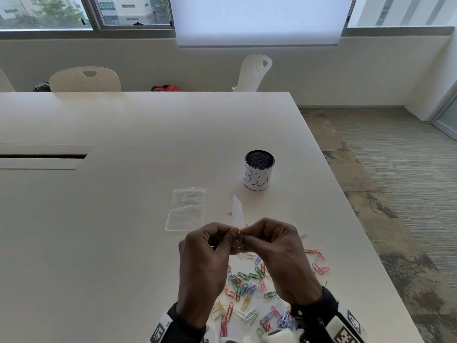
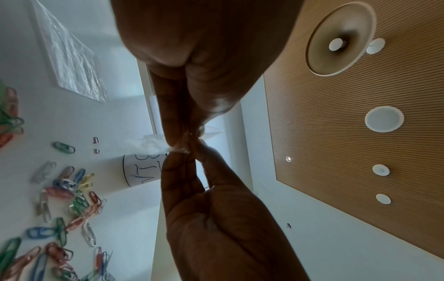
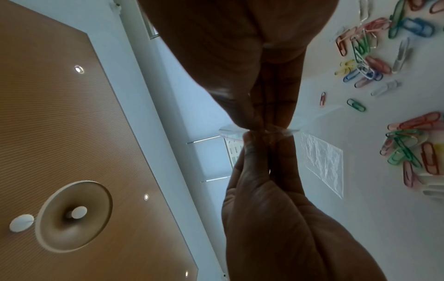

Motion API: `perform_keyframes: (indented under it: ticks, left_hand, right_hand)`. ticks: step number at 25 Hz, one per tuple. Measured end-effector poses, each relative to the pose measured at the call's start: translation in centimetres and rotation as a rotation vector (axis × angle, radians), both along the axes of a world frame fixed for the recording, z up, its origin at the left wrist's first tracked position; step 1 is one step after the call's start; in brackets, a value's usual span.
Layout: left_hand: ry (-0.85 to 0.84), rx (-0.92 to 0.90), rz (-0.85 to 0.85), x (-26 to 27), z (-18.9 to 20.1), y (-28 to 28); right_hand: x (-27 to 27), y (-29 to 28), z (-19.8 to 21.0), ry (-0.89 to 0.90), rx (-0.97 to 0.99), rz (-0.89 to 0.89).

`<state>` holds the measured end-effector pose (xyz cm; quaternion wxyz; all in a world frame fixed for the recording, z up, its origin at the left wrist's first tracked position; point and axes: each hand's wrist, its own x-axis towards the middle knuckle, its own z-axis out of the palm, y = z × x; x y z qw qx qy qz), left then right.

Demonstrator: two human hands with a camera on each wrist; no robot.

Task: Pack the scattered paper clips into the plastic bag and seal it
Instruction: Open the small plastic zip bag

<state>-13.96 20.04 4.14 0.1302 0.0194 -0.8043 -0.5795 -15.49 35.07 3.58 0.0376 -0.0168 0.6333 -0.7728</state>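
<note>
A small clear plastic bag [image 1: 238,212] is held above the white table [image 1: 111,206], edge-on to my head. My left hand [image 1: 229,238] and right hand [image 1: 247,234] meet at its near end, and each pinches the bag's edge between thumb and fingertips. The left wrist view shows the bag [image 2: 149,144] reaching away from the pinch; the right wrist view shows its rim [image 3: 289,131] spread to both sides. Several coloured paper clips [image 1: 247,288] lie scattered on the table under and behind my hands. No clip shows inside the held bag.
A second clear bag [image 1: 186,209] lies flat on the table left of my hands. A mesh cup with a paper label reading BIN [image 1: 259,173] stands behind the hands. The table's right edge [image 1: 346,206] runs close by; chairs [image 1: 85,79] stand at the far side.
</note>
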Motion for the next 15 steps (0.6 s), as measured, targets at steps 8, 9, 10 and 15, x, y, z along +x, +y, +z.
perform_keyframes:
  ticks: [8, 9, 10, 15]
  left_hand:
    - [-0.029, 0.017, 0.034, 0.0, 0.0, -0.2]
    - [-0.014, -0.022, 0.024, 0.1, 0.0, -0.2]
    - [0.01, -0.077, 0.015, 0.2, 0.0, -0.1]
    - [0.064, -0.239, -0.053, 0.4, 0.1, 0.0]
  right_hand:
    - [0.1, 0.2, -0.3, 0.009, 0.1, -0.058]
    - [0.1, 0.2, -0.2, 0.037, 0.213, -0.06]
    - [0.2, 0.0, -0.1, 0.065, 0.323, -0.063]
    - [0.0, -0.1, 0.7, 0.245, 0.525, -0.09]
